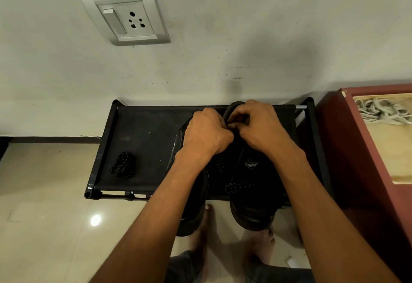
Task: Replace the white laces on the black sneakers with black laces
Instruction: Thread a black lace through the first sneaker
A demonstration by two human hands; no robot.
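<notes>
Two black sneakers are parked on a black shoe rack (142,131) against the wall, toes hanging over the front edge twd the camera. The right sneaker (252,193) is seen w/ black lace (238,186) already threaded across its front; the left sneaker (194,207) is mostly hidden under the forearm. Both hands are bunched at the ankle end of the right sneaker: left hand (206,134) and right hand (259,124) w/ fingers curled tight, touching each other, apparently pinching smth small and dark betw. them, prob the lace end but it can't be made out for sure. A spare bundle of black lace (123,165) is left on the rack's left side, well apart from the shoes. White laces (382,110) are piled in a red box (347,149) at right. A wall socket (124,15) is mounted above.
</notes>
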